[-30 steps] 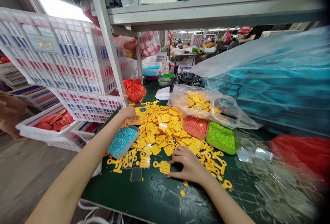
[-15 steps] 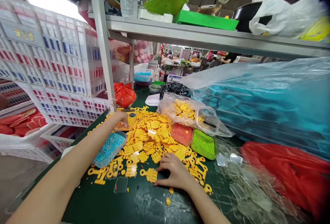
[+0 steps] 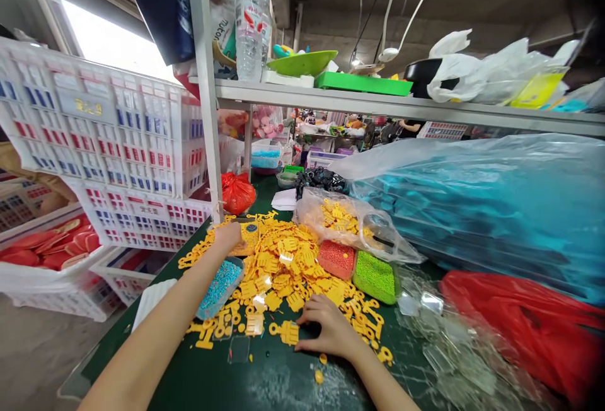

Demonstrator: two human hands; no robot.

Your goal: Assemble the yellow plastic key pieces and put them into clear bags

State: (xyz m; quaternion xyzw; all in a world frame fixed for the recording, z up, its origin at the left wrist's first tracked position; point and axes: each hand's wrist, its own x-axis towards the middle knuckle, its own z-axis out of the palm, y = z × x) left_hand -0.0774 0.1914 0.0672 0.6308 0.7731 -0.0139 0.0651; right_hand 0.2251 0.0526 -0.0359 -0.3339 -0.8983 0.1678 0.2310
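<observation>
Now, working from the left: white plastic crates [image 3: 104,140] with red and blue printing are stacked at 9 o'clock, with red slipper-like pieces [image 3: 47,250] lying in the lowest one. Beyond them, at about 11 o'clock, sits a tied red plastic bag [image 3: 237,193]. The left hand [image 3: 227,237] reaches across the green tabletop [image 3: 265,382] to the far-left edge of a heap of yellow plastic pieces [image 3: 278,266], beside a yellow beaded panel [image 3: 249,239]; its fingers curl over out of sight, so I cannot tell whether it grips anything. A tray of blue beads [image 3: 220,288] lies just by that forearm. Past the heap's middle, a clear bag of yellow pieces [image 3: 340,222] lies behind red [image 3: 336,260] and green [image 3: 375,277] bead blocks. The right hand [image 3: 331,329] sits flat and open at the heap's near edge, around 5 o'clock, its fingers [image 3: 312,316] just beside a toothed yellow piece [image 3: 288,333]. Crumpled clear plastic [image 3: 439,341] and a red bag [image 3: 520,329] fill 3 o'clock.
</observation>
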